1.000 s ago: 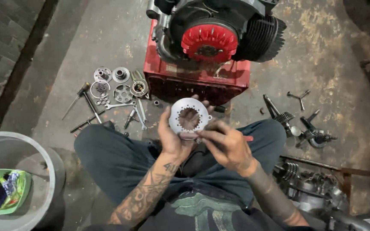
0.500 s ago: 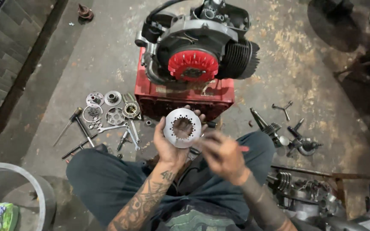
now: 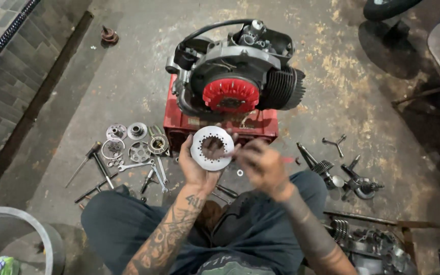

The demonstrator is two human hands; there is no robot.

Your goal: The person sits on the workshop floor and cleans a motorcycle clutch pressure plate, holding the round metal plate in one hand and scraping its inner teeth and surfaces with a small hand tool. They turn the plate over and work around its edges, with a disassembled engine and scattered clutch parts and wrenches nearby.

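My left hand (image 3: 195, 168) holds a round silver plate (image 3: 211, 148) with a toothed hole in its middle, upright in front of me. My right hand (image 3: 262, 164) is blurred beside the plate, fingertips at its right edge; what it holds cannot be told. Beyond the plate a small engine (image 3: 235, 76) with a red fan cover rests on a red crate (image 3: 176, 122). I sit cross-legged in dark trousers.
Round metal parts (image 3: 131, 142) and wrenches (image 3: 133, 165) lie on the concrete floor to the left. Gear shafts (image 3: 327, 165) and metal parts (image 3: 362, 186) lie to the right. A grey bucket (image 3: 31, 229) stands at the bottom left. A tiled wall (image 3: 6, 86) runs along the left.
The view has tilted upward, so the engine now shows whole. My left hand keeps the plate raised; my right hand has moved quickly beside it.
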